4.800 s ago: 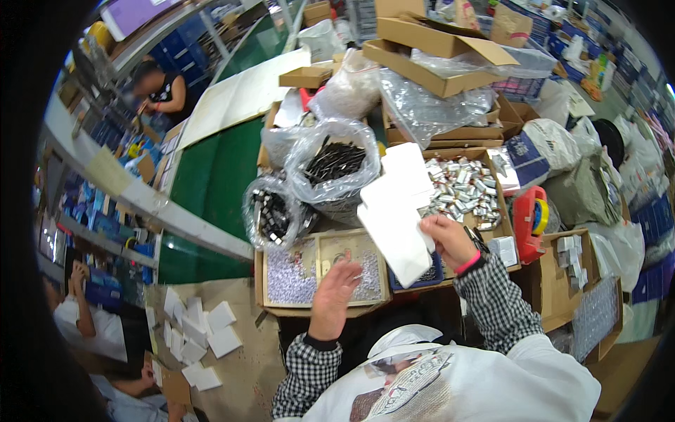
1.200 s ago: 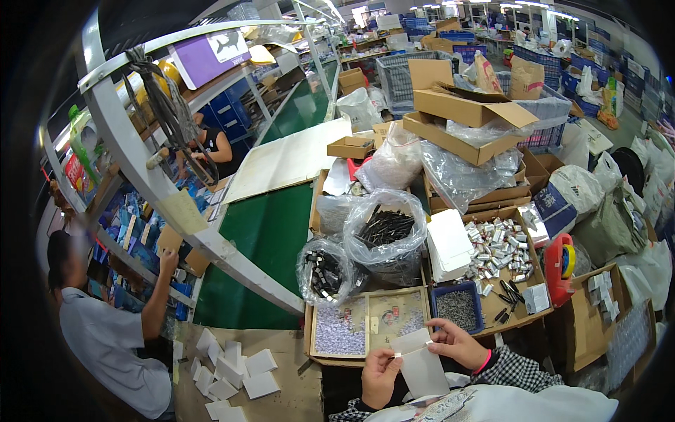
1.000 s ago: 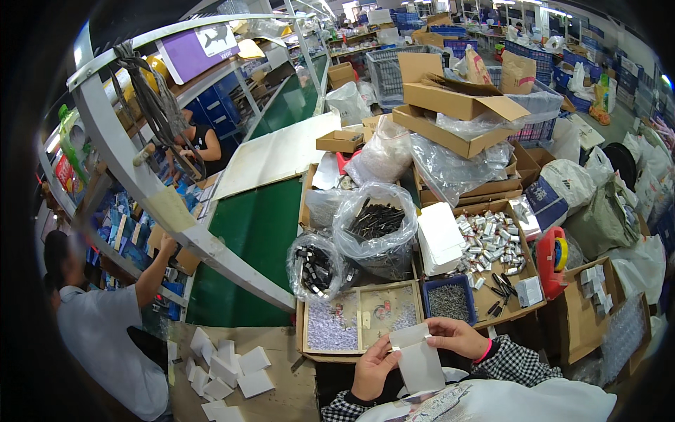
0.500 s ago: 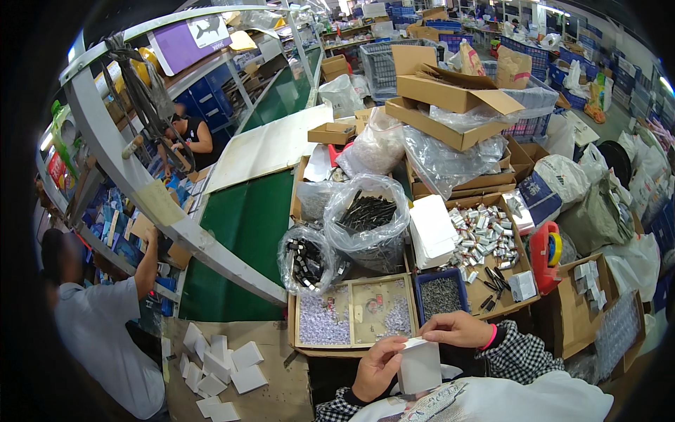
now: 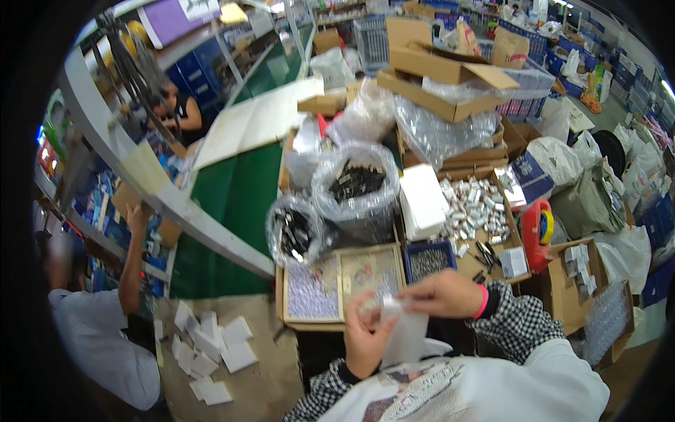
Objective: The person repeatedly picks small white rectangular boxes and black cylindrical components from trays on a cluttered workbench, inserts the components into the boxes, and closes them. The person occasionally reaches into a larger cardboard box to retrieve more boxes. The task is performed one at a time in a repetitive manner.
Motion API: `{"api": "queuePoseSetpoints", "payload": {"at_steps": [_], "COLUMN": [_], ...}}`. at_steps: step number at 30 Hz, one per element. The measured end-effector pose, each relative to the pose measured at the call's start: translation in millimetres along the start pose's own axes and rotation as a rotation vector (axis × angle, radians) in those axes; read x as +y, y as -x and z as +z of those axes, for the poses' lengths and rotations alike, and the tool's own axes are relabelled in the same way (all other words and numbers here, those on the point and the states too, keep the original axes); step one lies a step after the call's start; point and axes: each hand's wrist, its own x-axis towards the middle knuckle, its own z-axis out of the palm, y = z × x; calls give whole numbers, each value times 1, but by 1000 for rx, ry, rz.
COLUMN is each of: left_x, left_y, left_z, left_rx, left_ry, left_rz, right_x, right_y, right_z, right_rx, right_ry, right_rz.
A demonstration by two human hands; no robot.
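A small white box (image 5: pixel 408 337) is held upright close to my chest. My left hand (image 5: pixel 367 343) grips its left side, blurred by motion. My right hand (image 5: pixel 446 295), with a pink band at the wrist, pinches the box's top edge. Just beyond my hands lies a shallow wooden tray (image 5: pixel 339 285) with two compartments of small pale parts. Beside it stands a blue bin (image 5: pixel 453 254) of tiny dark metal pieces. On the cardboard at the left lies a loose pile of white boxes (image 5: pixel 204 344).
Clear bags of black parts (image 5: pixel 357 181) stand behind the tray. A carton of small silver parts (image 5: pixel 474 211) is at the right, by a red tape dispenser (image 5: pixel 534 239). A metal frame post (image 5: pixel 204 228) slants across the left, before a green conveyor (image 5: pixel 225 225). Another person (image 5: pixel 105 344) works there.
The white box and both hands have shifted slightly left and upward, and the box is now blurred. The whole view has turned a little. At the left, the other person's hand has moved.
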Motion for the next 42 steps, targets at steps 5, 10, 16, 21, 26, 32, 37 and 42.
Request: {"api": "queuePoseSetpoints", "payload": {"at_steps": [5, 10, 16, 21, 26, 32, 37, 42], "left_x": [-8, -19, -21, -23, -24, -34, -49, -44], "left_y": [0, 2, 8, 11, 14, 20, 30, 25], "left_z": [-4, -3, -5, -4, -1, -2, -8, -31], "left_rx": [-69, 25, 44, 46, 36, 28, -77, -198], "left_ry": [-977, -1082, -1069, -1064, -1081, -1034, -655, -264], "left_rz": [257, 397, 379, 339, 326, 250, 187, -37], "right_x": [-6, -14, -17, -18, -18, -9, 5, 15], "right_y": [-4, -6, -4, -5, -5, -3, 2, 15], "right_z": [8, 18, 24, 27, 30, 20, 25, 39], "right_rx": [221, 340, 428, 450, 457, 271, -62, -5], "right_ry": [-152, -93, -56, 9, -78, 65, 56, -237], "right_rz": [25, -12, -5, -25, 58, -23, -32, 54]}}
